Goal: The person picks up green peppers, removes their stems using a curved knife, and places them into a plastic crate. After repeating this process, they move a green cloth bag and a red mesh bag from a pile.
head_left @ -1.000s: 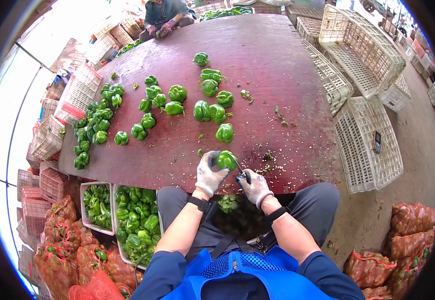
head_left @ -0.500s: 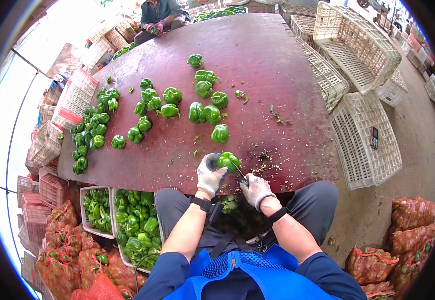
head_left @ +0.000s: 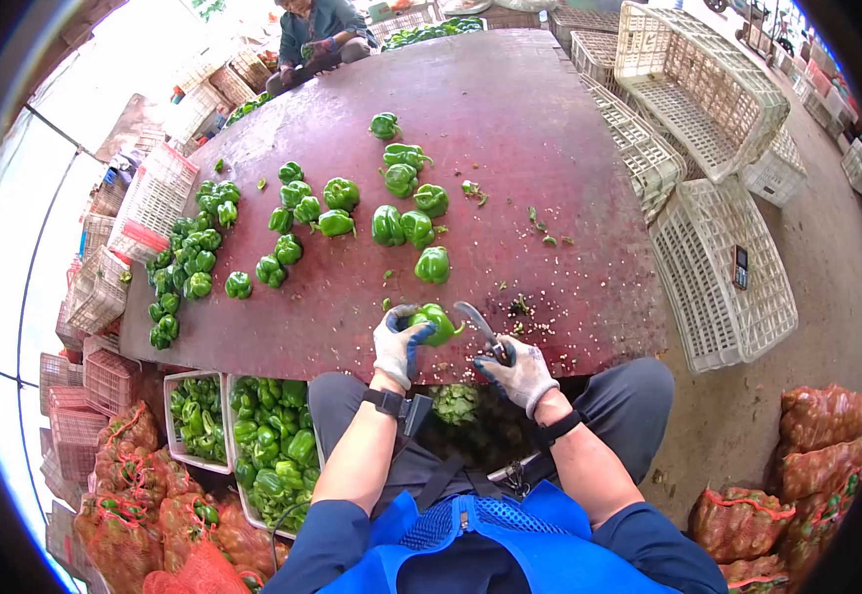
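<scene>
My gloved left hand (head_left: 397, 345) is wrapped round the left side of a green pepper (head_left: 435, 325) near the table's front edge. The pepper's stem points right. A knife with a curved blade (head_left: 474, 319) is in my gloved right hand (head_left: 520, 370), its blade raised just right of the pepper and apart from it. More peppers (head_left: 433, 264) stand beyond my hands, in loose groups across the dark red table (head_left: 550, 287). Seeds and green scraps (head_left: 518, 307) lie beside the knife.
Crates of green peppers (head_left: 274, 445) stand below the table at the left, near red net sacks (head_left: 144, 495). A phone (head_left: 741, 267) lies on an upturned crate (head_left: 693, 287) at the right. Another person (head_left: 320, 32) sits at the table's far edge.
The knife has come away from the pepper, and its blade now points up and left. The pepper has turned so its stem faces right. Both hands have shifted slightly apart.
</scene>
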`<state>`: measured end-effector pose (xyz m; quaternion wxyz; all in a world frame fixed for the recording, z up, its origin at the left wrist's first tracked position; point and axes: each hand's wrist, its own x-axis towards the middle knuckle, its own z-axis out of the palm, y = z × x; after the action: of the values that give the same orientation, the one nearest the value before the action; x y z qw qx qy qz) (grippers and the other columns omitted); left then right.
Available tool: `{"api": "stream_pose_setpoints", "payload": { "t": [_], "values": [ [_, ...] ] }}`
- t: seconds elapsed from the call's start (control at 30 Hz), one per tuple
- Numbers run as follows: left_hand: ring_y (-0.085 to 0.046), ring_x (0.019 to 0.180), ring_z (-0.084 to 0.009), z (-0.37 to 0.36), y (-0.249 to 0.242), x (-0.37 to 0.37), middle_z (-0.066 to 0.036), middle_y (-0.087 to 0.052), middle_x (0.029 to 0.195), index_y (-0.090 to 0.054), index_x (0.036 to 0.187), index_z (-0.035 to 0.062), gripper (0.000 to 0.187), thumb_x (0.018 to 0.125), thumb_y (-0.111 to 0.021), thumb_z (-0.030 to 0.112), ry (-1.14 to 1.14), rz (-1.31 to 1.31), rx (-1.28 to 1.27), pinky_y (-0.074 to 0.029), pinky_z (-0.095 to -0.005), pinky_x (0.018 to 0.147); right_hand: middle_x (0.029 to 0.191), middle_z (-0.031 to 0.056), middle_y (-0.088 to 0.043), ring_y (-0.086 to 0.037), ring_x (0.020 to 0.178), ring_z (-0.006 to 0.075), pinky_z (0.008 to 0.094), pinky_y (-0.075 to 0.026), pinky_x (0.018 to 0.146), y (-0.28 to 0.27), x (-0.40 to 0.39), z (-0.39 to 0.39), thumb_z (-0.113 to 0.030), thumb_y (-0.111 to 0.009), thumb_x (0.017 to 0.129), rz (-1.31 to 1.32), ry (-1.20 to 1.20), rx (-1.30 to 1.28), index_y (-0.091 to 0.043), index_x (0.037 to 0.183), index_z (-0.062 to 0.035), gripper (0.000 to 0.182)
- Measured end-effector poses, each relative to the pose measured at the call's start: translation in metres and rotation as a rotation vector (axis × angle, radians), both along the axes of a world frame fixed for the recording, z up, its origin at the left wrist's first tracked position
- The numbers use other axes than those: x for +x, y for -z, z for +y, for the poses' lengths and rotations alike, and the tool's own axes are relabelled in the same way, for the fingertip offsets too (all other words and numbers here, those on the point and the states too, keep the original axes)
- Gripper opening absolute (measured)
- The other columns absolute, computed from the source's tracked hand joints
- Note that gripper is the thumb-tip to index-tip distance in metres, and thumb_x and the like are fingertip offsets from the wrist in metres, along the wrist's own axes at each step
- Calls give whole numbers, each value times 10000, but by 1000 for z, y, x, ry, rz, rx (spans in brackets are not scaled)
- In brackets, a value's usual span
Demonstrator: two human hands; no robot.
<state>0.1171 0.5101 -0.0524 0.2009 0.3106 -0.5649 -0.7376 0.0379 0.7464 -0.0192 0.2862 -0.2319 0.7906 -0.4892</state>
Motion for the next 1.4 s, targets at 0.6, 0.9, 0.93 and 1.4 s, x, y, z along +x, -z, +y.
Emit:
{"api": "stream_pose_setpoints", "payload": {
  "t": [0.6, 0.9, 0.93, 1.4],
  "values": [
    [-667, 1030, -259, 89, -47, 25, -167, -664, 1154, -588, 1167, -15, 364, 810, -626, -74, 107, 231, 363, -545, -381, 941, 994, 39, -702, -644, 892, 105, 278, -541, 806, -5, -2, -7, -62, -802, 788, -599, 164, -609, -667, 1116, 19, 363],
    [-632, 1111, -254, 71, -82, 26, -153, -631, 1220, -479, 1391, -24, 649, 760, -628, -47, 359, 176, 433, -512, -366, 976, 959, 56, -702, -647, 847, 126, 293, -534, 785, -8, -16, 4, -77, -744, 810, -763, -6, -528, -666, 1103, 29, 322],
    [-636, 1087, -235, 64, -84, 26, -141, -638, 1201, -485, 1389, -27, 641, 764, -628, -39, 437, 87, 449, -517, -347, 957, 966, 53, -702, -643, 862, 124, 297, -532, 792, -7, -15, 4, -84, -757, 802, -741, -90, -486, -666, 1104, 27, 334],
    [-603, 1026, -152, 95, -65, 29, -84, -639, 1133, -574, 1210, -24, 398, 848, -726, 42, 124, 100, -192, -485, -292, 943, 1048, 53, -696, -647, 942, 128, 302, -539, 872, 5, 0, -11, -32, -715, 848, -477, 104, -510, -636, 1168, -6, 331]
  ]
}}
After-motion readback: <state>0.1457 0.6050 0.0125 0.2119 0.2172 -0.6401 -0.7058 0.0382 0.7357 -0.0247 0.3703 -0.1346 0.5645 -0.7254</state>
